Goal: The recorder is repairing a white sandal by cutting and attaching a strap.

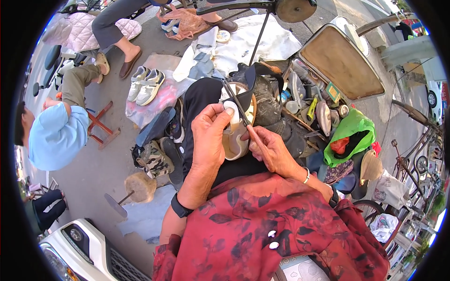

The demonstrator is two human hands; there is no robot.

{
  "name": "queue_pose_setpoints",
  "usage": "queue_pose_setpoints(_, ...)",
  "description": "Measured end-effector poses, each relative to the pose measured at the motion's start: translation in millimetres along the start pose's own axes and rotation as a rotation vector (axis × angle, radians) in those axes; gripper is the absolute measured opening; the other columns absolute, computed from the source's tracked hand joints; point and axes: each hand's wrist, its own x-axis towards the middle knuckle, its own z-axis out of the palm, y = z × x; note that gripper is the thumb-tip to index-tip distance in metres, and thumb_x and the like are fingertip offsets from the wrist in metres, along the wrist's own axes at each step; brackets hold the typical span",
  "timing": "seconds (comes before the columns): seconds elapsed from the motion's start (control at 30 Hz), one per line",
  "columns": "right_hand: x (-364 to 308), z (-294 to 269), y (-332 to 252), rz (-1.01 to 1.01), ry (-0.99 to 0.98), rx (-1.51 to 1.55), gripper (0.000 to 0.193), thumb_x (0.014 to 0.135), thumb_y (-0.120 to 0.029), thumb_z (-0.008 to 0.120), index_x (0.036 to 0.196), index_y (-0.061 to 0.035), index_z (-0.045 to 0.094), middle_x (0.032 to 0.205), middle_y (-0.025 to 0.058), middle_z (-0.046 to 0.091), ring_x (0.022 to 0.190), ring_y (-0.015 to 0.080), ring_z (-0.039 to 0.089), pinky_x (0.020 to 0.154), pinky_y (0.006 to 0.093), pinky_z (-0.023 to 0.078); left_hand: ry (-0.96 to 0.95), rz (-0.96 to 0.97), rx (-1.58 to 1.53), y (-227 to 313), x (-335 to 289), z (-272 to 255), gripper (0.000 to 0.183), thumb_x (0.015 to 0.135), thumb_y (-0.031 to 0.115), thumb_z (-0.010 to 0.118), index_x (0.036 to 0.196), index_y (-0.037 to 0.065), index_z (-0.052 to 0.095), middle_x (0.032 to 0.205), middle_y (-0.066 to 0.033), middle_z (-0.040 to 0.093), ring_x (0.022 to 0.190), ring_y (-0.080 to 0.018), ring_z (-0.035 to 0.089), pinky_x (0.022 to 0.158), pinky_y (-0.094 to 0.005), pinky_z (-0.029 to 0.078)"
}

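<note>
Above my lap, my left hand (pixel 209 136) is closed, pinching a small rounded white piece (pixel 229 110) between thumb and fingertips. My right hand (pixel 271 152) wraps round the wooden handle of a long, narrow dark file (pixel 239 104), whose metal part slants up and left, close beside the white piece. Under both hands lies a pale beige and white shoe (pixel 234 144), its opening facing up and partly covered by the hands and file. Whether the white piece is attached to the shoe I cannot tell.
Tools and bottles crowd a box (pixel 300 93) at right, near a green bag (pixel 351 136). Sneakers (pixel 146 86) and loose shoes (pixel 157 157) lie left. A wooden stool (pixel 101 124) stands beside a seated person in light blue (pixel 58 136). A white car (pixel 89 253) is lower left.
</note>
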Motion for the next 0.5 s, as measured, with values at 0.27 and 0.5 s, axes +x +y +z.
queue_pose_setpoints(0.27,0.4,-1.8,5.6,-0.03,-0.003,-0.002,0.025,0.093,-0.019,0.059,0.107,0.002,0.056,0.084,0.0043,0.057,0.073,0.0078,0.049,0.064,0.0246,0.043,0.04,-0.01,-0.021,1.4,-2.8,8.1,0.006,0.086,0.004,0.064,0.089,0.0,0.061,0.081,-0.0035,0.064,0.07,-0.0062,0.057,0.065,-0.0213,0.045)
queue_pose_setpoints(0.5,0.2,-1.9,3.5,0.042,-0.013,0.076,0.02,0.093,-0.018,0.06,0.101,0.0004,0.056,0.07,-0.0008,0.05,0.063,0.0034,0.044,0.054,0.0224,0.039,0.026,-0.014,0.011,2.0,-2.5,0.5,0.009,0.087,0.007,0.064,0.094,0.002,0.061,0.085,-0.0022,0.065,0.071,-0.0084,0.058,0.068,-0.0231,0.045)
